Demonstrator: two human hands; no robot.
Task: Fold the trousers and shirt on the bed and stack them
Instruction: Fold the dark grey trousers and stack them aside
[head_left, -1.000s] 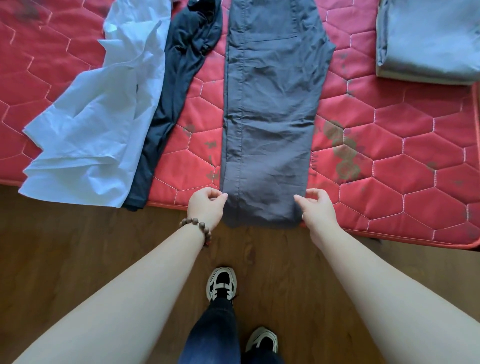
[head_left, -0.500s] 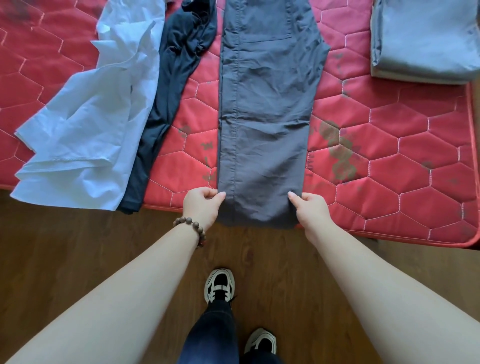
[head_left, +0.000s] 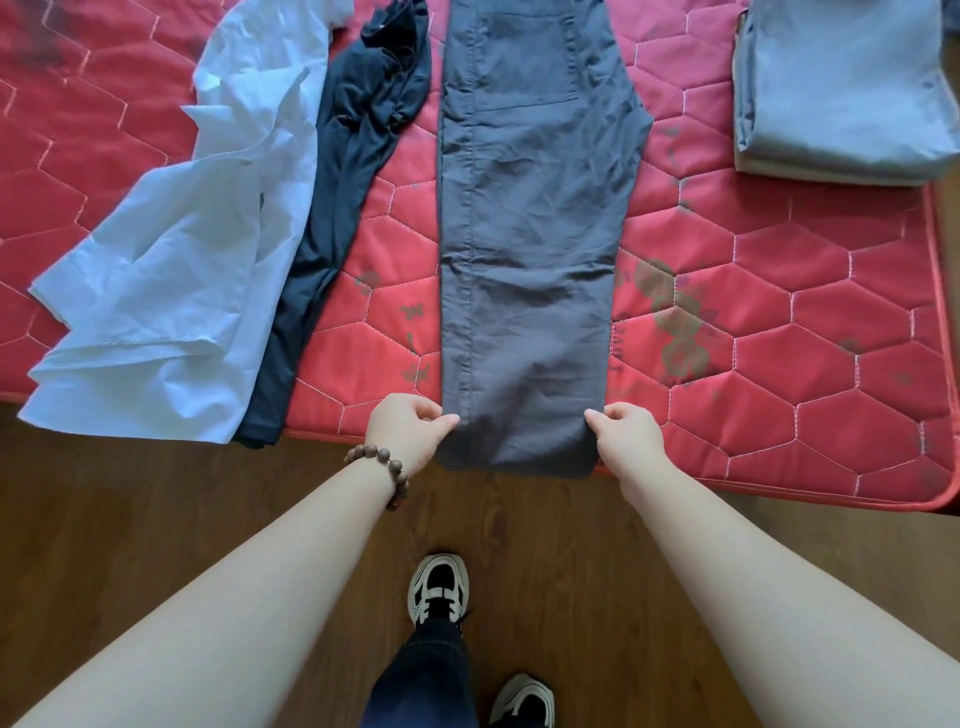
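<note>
The grey trousers lie lengthwise on the red bed, hems overhanging its near edge. Left hand and right hand each pinch a hem corner. The white shirt lies left of the trousers. No legible writing.

Both hands in pinch grips

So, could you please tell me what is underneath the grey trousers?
The grey trousers lie on the red mattress; their hem hangs over wooden floor. Anything between them and the mattress is covered.
</note>
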